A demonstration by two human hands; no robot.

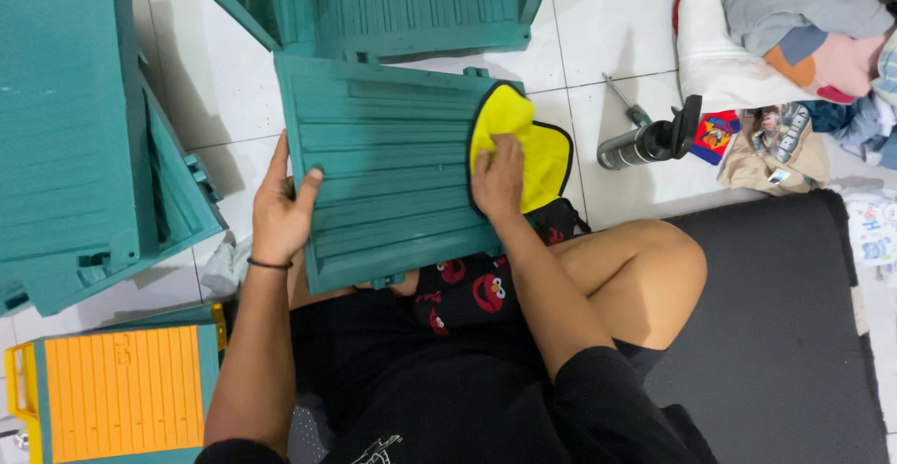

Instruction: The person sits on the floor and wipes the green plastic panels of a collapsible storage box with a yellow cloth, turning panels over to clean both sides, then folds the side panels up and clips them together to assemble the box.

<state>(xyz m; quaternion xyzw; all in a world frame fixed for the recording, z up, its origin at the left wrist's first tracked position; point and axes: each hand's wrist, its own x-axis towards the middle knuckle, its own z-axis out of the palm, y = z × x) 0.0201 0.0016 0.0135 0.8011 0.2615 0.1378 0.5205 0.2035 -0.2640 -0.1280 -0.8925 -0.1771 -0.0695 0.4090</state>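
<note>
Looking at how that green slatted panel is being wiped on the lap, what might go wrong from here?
The teal slatted panel rests on the lap, steadied only by the left hand at its edge; it might slip. The right hand presses the yellow cloth near the far side, which could tip the panel. The dark bottle and screwdriver lie on the tiled floor close by and could get knocked.

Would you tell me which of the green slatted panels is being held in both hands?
The green panel on the lap: the left hand grips its left edge, the right hand presses a yellow cloth on it.
</note>
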